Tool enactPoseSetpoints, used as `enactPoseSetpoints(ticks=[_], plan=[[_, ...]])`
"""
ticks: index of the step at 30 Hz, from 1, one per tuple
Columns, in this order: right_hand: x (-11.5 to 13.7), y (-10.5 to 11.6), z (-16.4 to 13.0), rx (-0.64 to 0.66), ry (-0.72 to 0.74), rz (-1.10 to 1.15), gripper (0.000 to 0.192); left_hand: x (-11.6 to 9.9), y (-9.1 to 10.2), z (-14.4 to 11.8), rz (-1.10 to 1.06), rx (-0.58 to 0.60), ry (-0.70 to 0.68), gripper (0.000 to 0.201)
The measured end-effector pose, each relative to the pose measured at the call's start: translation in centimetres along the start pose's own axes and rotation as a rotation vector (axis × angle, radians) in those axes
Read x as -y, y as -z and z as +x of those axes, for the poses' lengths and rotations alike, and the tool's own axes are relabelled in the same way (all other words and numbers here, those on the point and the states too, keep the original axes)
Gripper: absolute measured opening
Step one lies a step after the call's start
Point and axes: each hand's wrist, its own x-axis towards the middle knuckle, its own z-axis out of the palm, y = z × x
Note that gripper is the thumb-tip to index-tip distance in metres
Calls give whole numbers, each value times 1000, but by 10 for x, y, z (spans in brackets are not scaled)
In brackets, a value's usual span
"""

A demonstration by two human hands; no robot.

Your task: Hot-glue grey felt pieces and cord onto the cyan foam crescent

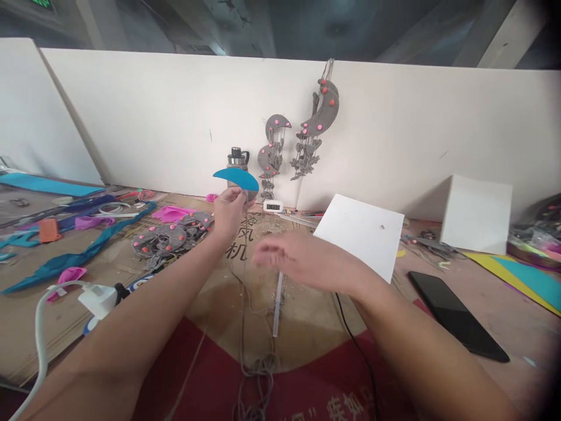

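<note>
Above our pinching left hand [228, 209], the blue foam crescent [235, 179] lies sideways; our spread, empty right hand [307, 260] hovers lower.

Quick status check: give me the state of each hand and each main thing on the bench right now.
Left hand: raised, pinching the blue crescent foam cutout.
Right hand: open, blurred, holding nothing.
Clear glue stick: lying flat on the bench.
Black phone: flat, screen dark.
Grey steel bottle: upright, capped.
Grey crescent mobiles: hanging on the wall.
</note>
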Motion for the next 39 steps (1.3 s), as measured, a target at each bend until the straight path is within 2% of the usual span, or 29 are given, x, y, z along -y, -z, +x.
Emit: enactPoseSetpoints(ticks=[3, 6, 9, 11, 15, 20, 27, 29, 32, 35, 39], plan=[[-33, 1, 21, -242, -69, -26, 24, -6, -8, -7, -6, 48, 16, 15], [-52, 3, 30, -462, -74, 143, 17, -5, -10, -10, -62, 83, 86, 18], [-44, 9, 25, -654, 7, 293, 13, 4, -7, -11, -115, 98, 172, 22], [-34, 12, 20, -724, 62, 297, 13, 14, -3, -14, -130, 99, 238, 23], [-33, 13, 19, -705, 65, 210, 14, 40, 6, -25, -117, 97, 365, 22], [-70, 7, 32, -646, -97, 63, 16, 68, 17, -35, -30, 11, 413, 23], [-125, 22, 36, -805, -262, -176, 31, 81, 19, -41, 46, 51, 402, 23], [-139, 30, 30, -818, -352, -302, 32, 81, 18, -42, 68, 52, 408, 22], [-157, 42, 16, -767, -545, -454, 37, 82, 18, -42, 46, 64, 392, 21], [-171, 53, -3, -765, -733, -600, 51, 84, 20, -41, 21, 91, 385, 20], [-184, 71, -32, -808, -873, -772, 67, 84, 21, -41, 34, 89, 385, 20]])
